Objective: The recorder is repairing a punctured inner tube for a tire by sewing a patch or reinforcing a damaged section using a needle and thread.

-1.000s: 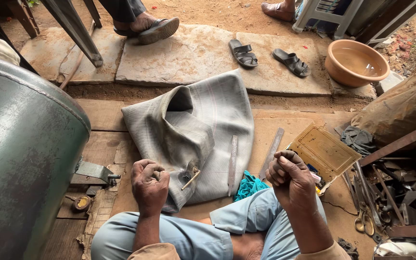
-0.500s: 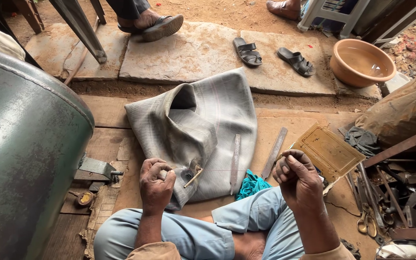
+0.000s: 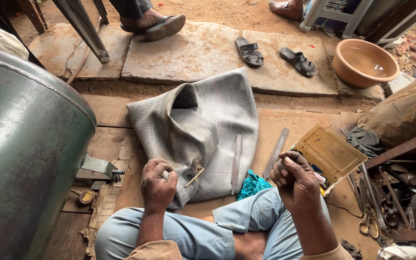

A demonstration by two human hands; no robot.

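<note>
A grey rubber inner tube [image 3: 203, 125] lies folded on the wooden floor in front of my crossed legs. My left hand [image 3: 157, 183] is closed on the tube's near edge, beside its brass valve stem [image 3: 194, 176]. My right hand [image 3: 294, 180] is raised over my right knee with its fingers curled tight; something small may be pinched in it, but I cannot make it out. A flat metal strip [image 3: 237, 163] rests on the tube, and a teal cloth [image 3: 252, 185] sits by my knee.
A big green metal tank [image 3: 20, 159] fills the left side. An open yellow box [image 3: 327, 153], a metal file [image 3: 276, 151], scissors [image 3: 368, 222] and scrap tools lie right. Beyond are stone slabs, black sandals [image 3: 275, 54], a clay-coloured basin [image 3: 365, 61] and another person's sandalled foot [image 3: 157, 25].
My right hand has drifted slightly left and closer to my knee, staying closed. My left hand has kept its hold on the tube's edge.
</note>
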